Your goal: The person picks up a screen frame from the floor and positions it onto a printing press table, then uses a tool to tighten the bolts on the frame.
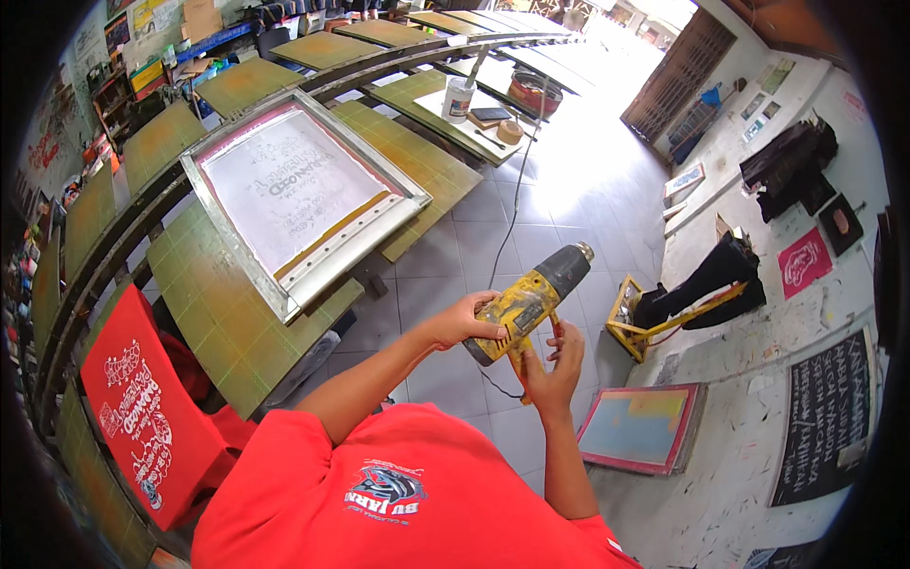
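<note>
I hold a yellow and black heat gun in front of me, its metal nozzle pointing up and to the right. My left hand is closed round the rear of its body. My right hand is at the handle below, fingers curled round it. A dark cord hangs beside the gun. To the left, a metal-framed printing screen with faint lettering lies over a green platen. A red printed shirt is spread on another platen at the lower left.
Green platens line a curved rail, with a white board holding a tub and small items farther off. Tiled floor lies ahead. On the right are a yellow stand with dark cloth, a leaning pink-edged screen and a wall.
</note>
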The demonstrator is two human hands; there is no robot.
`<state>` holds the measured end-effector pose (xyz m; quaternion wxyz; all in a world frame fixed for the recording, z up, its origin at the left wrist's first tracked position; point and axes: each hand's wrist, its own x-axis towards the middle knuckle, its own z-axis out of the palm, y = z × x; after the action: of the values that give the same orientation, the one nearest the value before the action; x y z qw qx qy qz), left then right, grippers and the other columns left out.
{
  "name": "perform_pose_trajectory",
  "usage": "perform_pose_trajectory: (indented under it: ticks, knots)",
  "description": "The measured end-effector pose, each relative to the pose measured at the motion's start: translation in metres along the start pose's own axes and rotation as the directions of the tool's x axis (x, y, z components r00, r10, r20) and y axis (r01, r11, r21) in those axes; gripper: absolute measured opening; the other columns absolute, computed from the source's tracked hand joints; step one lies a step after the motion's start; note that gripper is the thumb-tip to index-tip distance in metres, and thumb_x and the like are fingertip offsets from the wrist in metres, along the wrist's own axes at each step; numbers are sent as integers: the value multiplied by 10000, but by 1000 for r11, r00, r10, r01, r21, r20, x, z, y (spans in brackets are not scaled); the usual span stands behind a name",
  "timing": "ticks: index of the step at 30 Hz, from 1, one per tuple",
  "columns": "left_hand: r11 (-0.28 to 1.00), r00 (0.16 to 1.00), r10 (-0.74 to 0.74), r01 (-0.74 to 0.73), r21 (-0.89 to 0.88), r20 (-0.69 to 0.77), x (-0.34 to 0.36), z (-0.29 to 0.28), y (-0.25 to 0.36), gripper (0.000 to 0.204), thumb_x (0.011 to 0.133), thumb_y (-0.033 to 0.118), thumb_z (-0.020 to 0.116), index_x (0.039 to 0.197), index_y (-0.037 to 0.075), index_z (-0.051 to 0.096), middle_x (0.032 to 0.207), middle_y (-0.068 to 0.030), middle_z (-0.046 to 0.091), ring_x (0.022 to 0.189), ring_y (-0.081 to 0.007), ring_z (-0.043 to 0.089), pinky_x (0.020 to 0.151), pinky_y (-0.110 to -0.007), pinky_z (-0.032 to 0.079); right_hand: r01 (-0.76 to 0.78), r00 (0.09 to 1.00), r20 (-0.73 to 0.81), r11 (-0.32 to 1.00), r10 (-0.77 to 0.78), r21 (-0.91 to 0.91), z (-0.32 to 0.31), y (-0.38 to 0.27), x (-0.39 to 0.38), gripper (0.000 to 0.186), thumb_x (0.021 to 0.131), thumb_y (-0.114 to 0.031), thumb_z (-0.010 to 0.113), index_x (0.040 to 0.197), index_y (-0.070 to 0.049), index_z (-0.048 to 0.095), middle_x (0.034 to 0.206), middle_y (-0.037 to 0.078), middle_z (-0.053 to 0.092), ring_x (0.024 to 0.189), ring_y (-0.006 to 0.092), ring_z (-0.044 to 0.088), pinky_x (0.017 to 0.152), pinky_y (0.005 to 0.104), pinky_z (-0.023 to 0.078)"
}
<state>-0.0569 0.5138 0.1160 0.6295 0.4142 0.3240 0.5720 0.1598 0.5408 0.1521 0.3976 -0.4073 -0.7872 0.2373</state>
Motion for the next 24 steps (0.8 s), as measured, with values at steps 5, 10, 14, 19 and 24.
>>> perform_pose_trajectory:
  ticks: [5, 10, 14, 19, 24]
  knots:
    - [984, 998, 20, -30, 176, 61, 37, -48, 25, 697, 650, 152, 817, 1251, -10, 502, 1131, -57, 593, 1057, -143, 543, 946, -284, 415, -4, 985, 174, 998, -6, 55, 15, 50, 85, 378, 867, -162, 619, 1185, 21, 525, 1004, 105, 576, 912, 183, 559, 790, 304, 471]
    - [984, 993, 30, -48, 171, 110, 84, -89, 40, 713, 654, 137, 812, 1272, -11, 489, 1144, -62, 589, 1072, -139, 534, 956, -279, 407, -665, 710, 699, 408, 86, 626, 45, 87, 147, 174, 978, -181, 497, 1031, -28, 559, 786, 18, 532, 633, 85, 488, 615, 234, 429]
    - [952, 994, 105, -93, 292, -27, 137, -110, 46, 718, 732, 165, 777, 1335, -11, 429, 1223, -91, 551, 1121, -154, 521, 975, -288, 405, -616, 757, 646, 438, 100, 654, 52, 107, 213, 155, 973, -188, 517, 966, -38, 554, 713, -7, 458, 517, 48, 371, 480, 188, 324]
    - [925, 916, 227, -96, 368, -330, 189, -140, 43, 619, 870, 221, 674, 1372, -3, 390, 1321, -130, 495, 1191, -194, 507, 992, -319, 414, -485, 859, 464, 631, 215, 606, 22, 149, 326, 155, 960, -192, 537, 942, -43, 576, 682, -40, 454, 521, 30, 381, 448, 183, 301]
    - [939, 887, 58, 108, 328, -459, 196, -145, 10, 472, 926, 201, 596, 1324, -7, 452, 1277, -143, 537, 1167, -185, 532, 975, -321, 430, -277, 954, 179, 933, 239, 229, -53, 227, 448, 167, 944, -200, 548, 938, -42, 603, 675, -55, 457, 542, 25, 407, 443, 205, 311]
